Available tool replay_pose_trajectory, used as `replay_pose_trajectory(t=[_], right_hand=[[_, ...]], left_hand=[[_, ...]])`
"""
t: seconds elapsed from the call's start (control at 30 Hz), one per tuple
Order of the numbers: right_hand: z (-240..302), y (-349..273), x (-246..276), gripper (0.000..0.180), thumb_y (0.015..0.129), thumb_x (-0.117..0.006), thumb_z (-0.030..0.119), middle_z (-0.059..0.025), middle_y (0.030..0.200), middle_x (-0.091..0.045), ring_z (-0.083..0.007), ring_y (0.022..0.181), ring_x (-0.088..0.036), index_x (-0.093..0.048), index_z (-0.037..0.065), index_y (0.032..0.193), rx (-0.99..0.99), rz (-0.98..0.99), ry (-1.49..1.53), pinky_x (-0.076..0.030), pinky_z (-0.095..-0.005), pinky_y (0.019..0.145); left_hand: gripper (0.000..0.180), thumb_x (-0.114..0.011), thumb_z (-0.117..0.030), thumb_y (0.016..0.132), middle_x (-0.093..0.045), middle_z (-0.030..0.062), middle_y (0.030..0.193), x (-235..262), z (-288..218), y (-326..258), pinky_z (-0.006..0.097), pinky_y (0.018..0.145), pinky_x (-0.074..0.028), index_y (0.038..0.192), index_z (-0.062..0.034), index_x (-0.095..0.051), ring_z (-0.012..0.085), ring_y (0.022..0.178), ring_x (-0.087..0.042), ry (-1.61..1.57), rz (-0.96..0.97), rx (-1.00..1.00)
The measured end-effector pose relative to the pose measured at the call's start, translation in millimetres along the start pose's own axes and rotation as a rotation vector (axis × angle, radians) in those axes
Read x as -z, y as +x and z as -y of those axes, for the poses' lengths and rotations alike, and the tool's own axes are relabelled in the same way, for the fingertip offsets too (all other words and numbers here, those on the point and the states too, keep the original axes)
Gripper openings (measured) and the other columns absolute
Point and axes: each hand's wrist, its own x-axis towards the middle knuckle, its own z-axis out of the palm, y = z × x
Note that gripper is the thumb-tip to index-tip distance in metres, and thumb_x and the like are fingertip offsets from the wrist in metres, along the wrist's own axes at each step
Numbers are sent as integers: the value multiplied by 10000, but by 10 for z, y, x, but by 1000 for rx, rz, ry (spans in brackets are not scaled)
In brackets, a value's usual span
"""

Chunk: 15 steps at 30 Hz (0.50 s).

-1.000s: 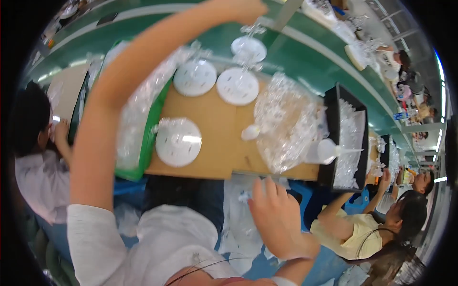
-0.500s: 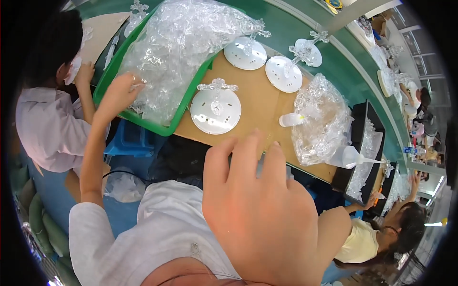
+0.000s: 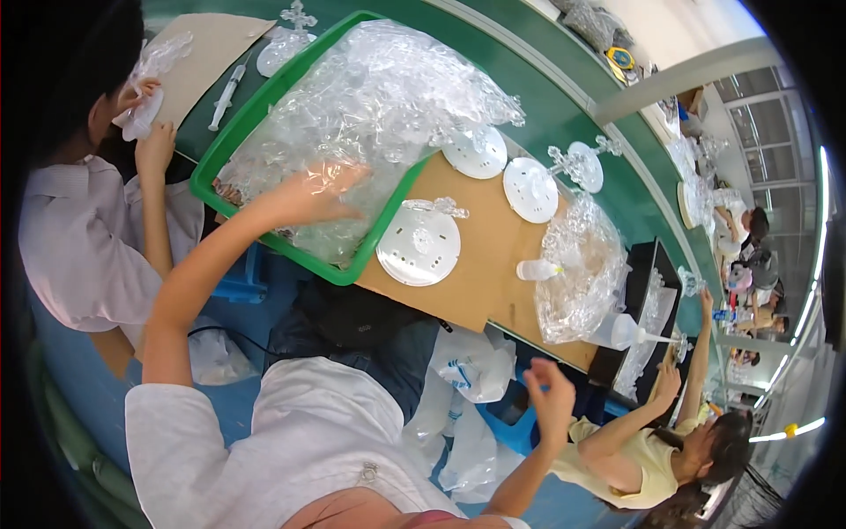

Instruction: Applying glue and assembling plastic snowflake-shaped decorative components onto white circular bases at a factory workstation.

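My left hand [image 3: 322, 196] reaches over the near part of the green tray [image 3: 308, 260], fingers apart on or just above the crumpled clear plastic bag [image 3: 397, 84] that fills it. Whatever lies under its fingers cannot be made out. Raised in front of my body at the lower right, my right hand [image 3: 551, 401] has loosely bent fingers and nothing visible in them. Right of the tray lies a white round disc [image 3: 419, 251] with small holes, a clear ornament [image 3: 436, 206] at its far edge. Farther back are two more white discs [image 3: 531, 190].
A clear plastic bag [image 3: 577, 273], a small bottle [image 3: 536, 270] and a larger needle-tipped bottle [image 3: 626, 331] sit at the table's right, beside a black tray [image 3: 646, 273] of clear pieces. A co-worker [image 3: 97, 229] sits left, near a syringe [image 3: 228, 97]; another [image 3: 643, 441] works right.
My left hand has moved right across the tray, its fingers spreading. The right hand has drawn back from over the table's front edge to the lower right. The whole view has shifted slightly.
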Motion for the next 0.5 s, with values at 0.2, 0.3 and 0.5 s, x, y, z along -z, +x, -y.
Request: replay_pose_trajectory(t=[0.2, 0.3, 0.5], right_hand=[[135, -208, -55, 243, 843, -668, 123, -77, 884, -686, -120, 780, -631, -639, 24, 1063, -159, 25, 210, -491, -266, 664], [402, -104, -107, 251, 862, -649, 138, -65, 900, -687, -103, 770, -619, -635, 14, 1080, -129, -92, 326, -470, -239, 650], [1434, 420, -740, 277, 834, -659, 90, -37, 912, -663, -62, 696, -556, -609, 4, 1092, 179, 192, 729, -399, -192, 559]], left_hand=[[319, -660, -161, 812, -651, 123, 1043, 541, 254, -462, 362, 716, -505, 1124, -102, -631, 289, 774, -630, -87, -206, 270], [346, -678, -43, 766, -648, 133, 987, 563, -458, -806, 315, 649, -501, 1107, -81, -643, 230, 733, -624, -111, -564, 433], [487, -745, -101, 713, -599, 174, 1063, -642, -1517, -562, 353, 782, -521, 1140, 55, -569, 288, 951, -611, -230, -464, -241]])
